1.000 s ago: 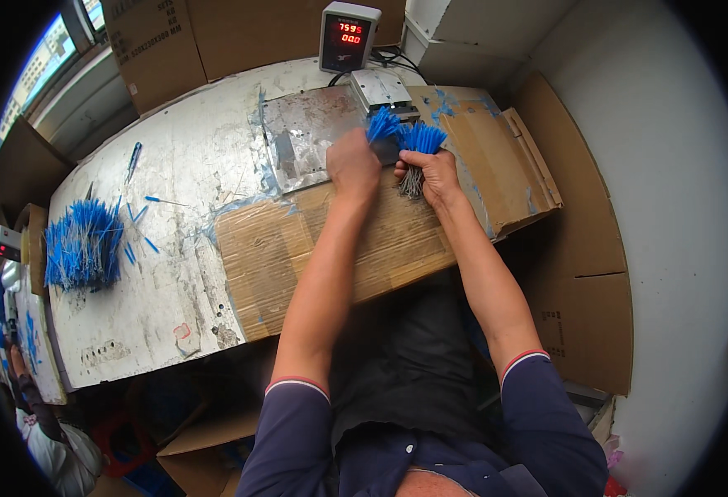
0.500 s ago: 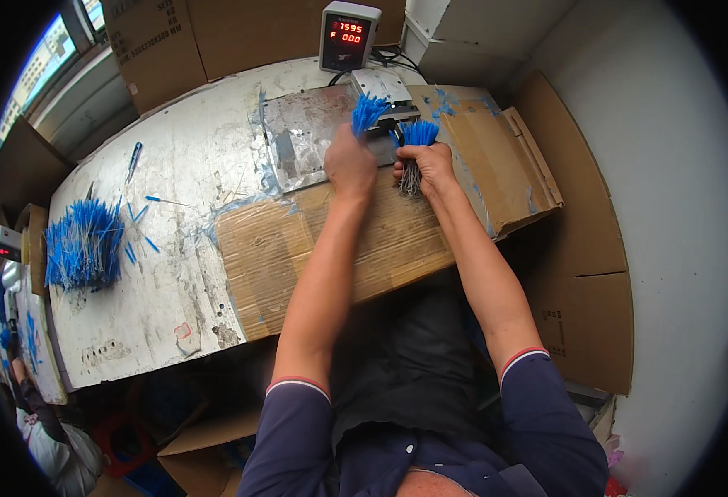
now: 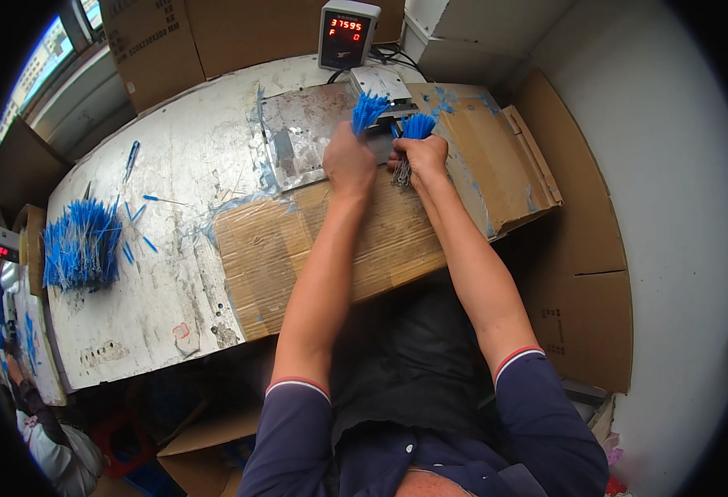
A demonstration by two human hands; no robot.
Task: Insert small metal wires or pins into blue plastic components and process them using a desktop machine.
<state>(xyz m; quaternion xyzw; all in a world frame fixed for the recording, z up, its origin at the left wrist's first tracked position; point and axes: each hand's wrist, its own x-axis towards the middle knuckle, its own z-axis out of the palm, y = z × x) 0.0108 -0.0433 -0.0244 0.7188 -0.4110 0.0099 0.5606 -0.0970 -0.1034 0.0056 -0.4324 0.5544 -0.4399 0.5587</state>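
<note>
My left hand is closed round a bunch of thin wires with blue ends, the blue ends sticking up past the fingers. Close beside it, my right hand grips a second bunch of blue-ended wires, with grey wire tails hanging below its fingers. Both hands are at a small dark metal device at the back of the table, which they partly hide. A metal plate lies to the left of the device.
A display box with red digits stands behind. Cardboard is taped along the table's front. On the left are a big heap of blue-ended wires, some loose ones and a blue pen. Another person works far left.
My right hand has shifted slightly up and left with its bunch, and less of the wire tails shows. My left hand has hardly moved. The digits on the display have changed.
</note>
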